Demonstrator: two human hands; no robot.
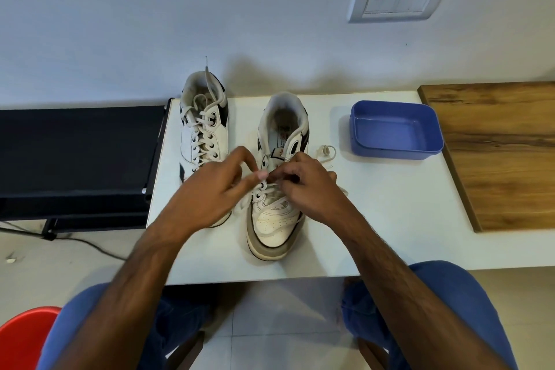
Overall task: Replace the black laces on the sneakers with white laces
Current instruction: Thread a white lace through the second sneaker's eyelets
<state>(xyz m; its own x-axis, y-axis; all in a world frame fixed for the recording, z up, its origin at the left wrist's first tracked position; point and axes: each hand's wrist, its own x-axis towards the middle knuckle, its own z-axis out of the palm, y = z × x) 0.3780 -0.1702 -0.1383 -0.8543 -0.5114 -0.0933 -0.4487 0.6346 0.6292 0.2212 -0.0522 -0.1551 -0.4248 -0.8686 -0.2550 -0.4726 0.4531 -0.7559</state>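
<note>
2 hands at the right sneaker (277,213): left hand (210,192) and right hand (309,186) both pinching white lace (271,189). Laced left sneaker (204,126) at the table (390,219) left edge. Blue tray (396,129) far right, bare tabletop between.

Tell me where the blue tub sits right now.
In the head view the blue tub sits on the white table, right of the sneaker being laced, beside the wooden board.

White-laced sneaker (204,129) beside half-laced sneaker (277,219).
</note>
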